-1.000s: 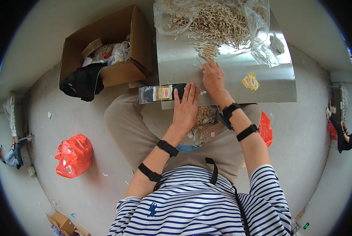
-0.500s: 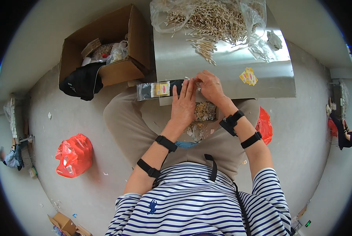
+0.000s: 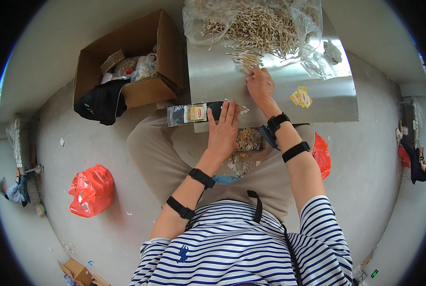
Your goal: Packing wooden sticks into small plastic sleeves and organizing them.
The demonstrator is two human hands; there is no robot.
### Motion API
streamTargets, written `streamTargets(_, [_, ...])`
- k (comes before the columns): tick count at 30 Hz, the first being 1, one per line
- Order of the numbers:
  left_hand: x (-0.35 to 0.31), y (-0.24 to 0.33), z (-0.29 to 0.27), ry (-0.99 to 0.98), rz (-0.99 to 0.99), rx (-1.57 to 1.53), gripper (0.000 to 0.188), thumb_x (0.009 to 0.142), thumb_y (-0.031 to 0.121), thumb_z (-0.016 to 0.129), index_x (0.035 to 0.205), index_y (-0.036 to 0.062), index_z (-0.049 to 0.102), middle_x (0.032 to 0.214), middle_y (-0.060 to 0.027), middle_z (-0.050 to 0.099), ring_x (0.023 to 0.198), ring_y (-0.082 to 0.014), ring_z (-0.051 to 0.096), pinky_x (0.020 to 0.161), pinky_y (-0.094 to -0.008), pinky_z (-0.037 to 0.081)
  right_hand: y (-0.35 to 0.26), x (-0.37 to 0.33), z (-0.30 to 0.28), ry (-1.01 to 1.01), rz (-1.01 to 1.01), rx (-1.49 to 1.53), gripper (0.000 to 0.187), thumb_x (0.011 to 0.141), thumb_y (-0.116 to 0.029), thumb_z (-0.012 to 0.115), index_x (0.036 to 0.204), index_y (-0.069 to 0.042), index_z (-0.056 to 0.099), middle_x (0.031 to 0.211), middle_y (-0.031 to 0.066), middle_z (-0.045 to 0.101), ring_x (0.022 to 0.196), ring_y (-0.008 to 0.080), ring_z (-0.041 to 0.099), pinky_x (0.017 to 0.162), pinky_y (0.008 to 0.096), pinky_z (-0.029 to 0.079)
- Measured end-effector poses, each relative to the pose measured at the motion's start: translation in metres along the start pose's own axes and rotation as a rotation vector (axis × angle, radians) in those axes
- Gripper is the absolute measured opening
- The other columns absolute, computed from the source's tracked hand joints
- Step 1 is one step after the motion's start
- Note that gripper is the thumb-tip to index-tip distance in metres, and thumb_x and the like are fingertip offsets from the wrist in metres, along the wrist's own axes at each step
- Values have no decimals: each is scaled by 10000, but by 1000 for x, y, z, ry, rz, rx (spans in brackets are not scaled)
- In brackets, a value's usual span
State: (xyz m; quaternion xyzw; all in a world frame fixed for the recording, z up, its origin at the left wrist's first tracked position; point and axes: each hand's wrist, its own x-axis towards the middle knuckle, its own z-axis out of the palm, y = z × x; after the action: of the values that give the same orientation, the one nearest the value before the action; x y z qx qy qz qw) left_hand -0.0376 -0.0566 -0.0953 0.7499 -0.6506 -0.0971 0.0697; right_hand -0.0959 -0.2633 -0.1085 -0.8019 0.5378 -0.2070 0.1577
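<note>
My left hand [image 3: 224,129] lies flat at the table's near edge, its fingers stretched over the right end of a clear packet [image 3: 176,116]. A row of cotton swabs with a yellow label [image 3: 198,113] shows in that packet against black backing. A few loose swabs [image 3: 243,109] poke out to the right of my left fingertips. Farther in, my right hand [image 3: 261,86] is closed, fingertips pinching at the near end of a small bunch of cotton swabs [image 3: 247,59]. Behind that bunch spreads a large heap of swabs [image 3: 265,28]. What lies under my left fingers is hidden.
Small yellow labels [image 3: 301,97] lie right on the metal table [image 3: 327,107]. Clear plastic [image 3: 313,59] lies beside the heap. An open cardboard box [image 3: 171,52] with a black cloth [image 3: 98,103] stands left. Red bags [image 3: 91,190] are on the floor; two people are far off.
My right hand has left the spot beside my left fingers and reached forward to the small swab bunch. The left hand stays on the packet. Loose swabs now show beside it.
</note>
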Motion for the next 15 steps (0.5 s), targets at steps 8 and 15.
streamTargets(8, [-2,-4,3,17,-11,24,1386,519,367,975,1639,17,237,1738,-119,157,1610,-281,172,1224,-681,173,10,-17,-4,-281,-72,55,127,847,-170,721,954,-103,706,1032,137,686,1023,368,662,866,472,537])
streamTargets(15, [1,0,0,-27,3,37,1399,523,392,979,1643,21,227,1739,-116,154,1608,-281,175,1235,-663,177,17,2,-11,25,-23,-10,80,856,-170,708,904,-106,706,955,140,676,964,373,668,826,479,543])
